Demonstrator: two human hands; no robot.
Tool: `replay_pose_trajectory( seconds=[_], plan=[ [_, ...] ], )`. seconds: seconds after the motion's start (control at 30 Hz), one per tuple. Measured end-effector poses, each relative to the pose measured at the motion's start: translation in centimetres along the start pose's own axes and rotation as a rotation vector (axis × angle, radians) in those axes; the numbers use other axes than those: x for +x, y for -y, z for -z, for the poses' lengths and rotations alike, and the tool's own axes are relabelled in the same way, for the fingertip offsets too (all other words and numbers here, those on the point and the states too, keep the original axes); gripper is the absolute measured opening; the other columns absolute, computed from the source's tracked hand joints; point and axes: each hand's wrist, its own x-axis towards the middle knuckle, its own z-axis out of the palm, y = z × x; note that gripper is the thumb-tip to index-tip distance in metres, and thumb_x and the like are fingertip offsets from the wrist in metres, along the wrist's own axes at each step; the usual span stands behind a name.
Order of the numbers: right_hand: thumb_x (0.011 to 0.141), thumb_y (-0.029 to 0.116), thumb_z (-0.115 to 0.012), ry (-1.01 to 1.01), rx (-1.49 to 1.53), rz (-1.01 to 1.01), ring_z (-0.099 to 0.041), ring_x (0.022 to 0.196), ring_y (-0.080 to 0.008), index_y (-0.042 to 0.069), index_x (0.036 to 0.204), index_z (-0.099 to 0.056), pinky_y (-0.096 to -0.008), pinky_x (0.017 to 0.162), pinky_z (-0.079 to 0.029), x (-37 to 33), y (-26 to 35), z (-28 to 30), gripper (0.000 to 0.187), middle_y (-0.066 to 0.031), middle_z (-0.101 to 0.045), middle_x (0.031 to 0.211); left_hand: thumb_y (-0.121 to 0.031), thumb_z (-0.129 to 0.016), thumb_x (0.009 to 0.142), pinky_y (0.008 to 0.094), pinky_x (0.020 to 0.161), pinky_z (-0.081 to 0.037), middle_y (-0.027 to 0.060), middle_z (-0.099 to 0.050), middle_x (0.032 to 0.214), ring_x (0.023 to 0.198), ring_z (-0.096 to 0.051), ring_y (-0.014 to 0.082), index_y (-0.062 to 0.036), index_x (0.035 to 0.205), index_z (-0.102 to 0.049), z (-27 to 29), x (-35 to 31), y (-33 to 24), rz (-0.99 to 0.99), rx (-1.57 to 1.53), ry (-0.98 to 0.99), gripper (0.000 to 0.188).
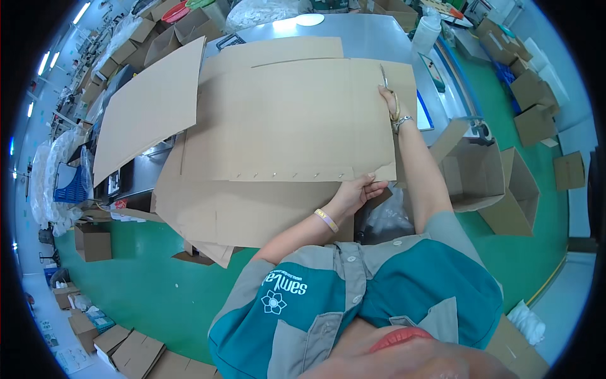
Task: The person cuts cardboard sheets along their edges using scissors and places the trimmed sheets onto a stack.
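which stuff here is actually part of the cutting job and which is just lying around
In use: scissors in the right hand; flat cardboard sheet, its near edge held by the left hand.
Lying about: open carton, white jar, floor boxes.

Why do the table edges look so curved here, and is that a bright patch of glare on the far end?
Head view: the fisheye lens bends straight edges toward the rim, so the metal table and cardboard sheet bow; ceiling lights glare off the far tabletop; the middle is sharp, with the right hand on scissors and the left hand pinching the sheet's near edge.
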Motion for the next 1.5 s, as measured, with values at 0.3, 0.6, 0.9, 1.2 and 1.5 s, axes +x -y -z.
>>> replay_pose_trajectory(
  seconds=[0.3, 0.6, 0.9, 1.2, 1.5],
  plan=[
    [0.082, 0.042, -0.044, -0.055, -0.076, 0.138, -0.058, 0.079, -0.0169, -0.002, 0.102, -0.052, -0.0261, 0.068, -0.047, 1.8, 0.0, -0.2, 0.049, -0.0116, -0.058, 0.092, -0.015, -0.037, 0.089, 0.0273, 0.078, -0.045, 0.0094, -0.055, 0.090, 0.089, -0.056, 0.0176, -0.0032, 0.090, -0.045, -0.2, -0.4, 0.2, 0.025, -0.023, 0.008, 0.015],
    [0.081, 0.039, -0.048, -0.127, -0.121, 0.184, -0.057, 0.079, -0.0163, 0.001, 0.105, -0.052, -0.0252, 0.067, -0.046, 3.8, -0.8, 2.8, 0.045, -0.0113, -0.058, 0.092, -0.021, -0.037, 0.089, 0.0290, 0.080, -0.045, 0.0118, -0.053, 0.103, 0.095, -0.054, 0.0186, -0.0004, 0.107, -0.043, 0.0, -0.3, 1.3, 0.078, -0.021, 0.078, 0.028],
    [0.074, 0.040, -0.060, -0.344, 0.001, 0.022, -0.045, 0.037, -0.0115, 0.009, 0.064, -0.046, -0.0239, 0.032, -0.035, -4.7, 0.4, 2.3, 0.035, -0.0025, -0.047, 0.051, -0.025, -0.039, 0.087, 0.0338, 0.083, -0.044, 0.0103, -0.050, 0.109, 0.102, -0.049, 0.0215, -0.0015, 0.110, -0.042, 4.0, -2.9, -0.8, -0.366, -0.528, -0.239, 0.033],
    [0.068, 0.042, -0.064, -0.851, -0.885, 0.111, -0.053, 0.076, -0.0373, 0.000, 0.081, -0.048, -0.0419, 0.067, -0.042, -18.3, -4.2, 2.3, 0.047, -0.0187, -0.057, 0.078, -0.012, -0.044, 0.083, 0.0288, 0.071, -0.050, 0.0108, -0.056, 0.097, 0.087, -0.057, 0.0188, 0.0009, 0.101, -0.046, 3.7, -3.7, -1.0, -0.302, -0.212, -0.099, 0.022],
    [0.075, 0.024, -0.062, -0.693, -0.384, 0.068, -0.050, 0.046, -0.0098, 0.003, 0.073, -0.051, -0.0227, 0.038, -0.039, -18.3, -9.8, 7.0, 0.024, -0.0038, -0.052, 0.056, -0.011, -0.042, 0.085, 0.0312, 0.077, -0.049, 0.0116, -0.056, 0.095, 0.085, -0.057, 0.0204, 0.0013, 0.098, -0.046, 2.6, 0.0, -0.1, -0.150, -0.084, -0.060, 0.018]
  ],
)
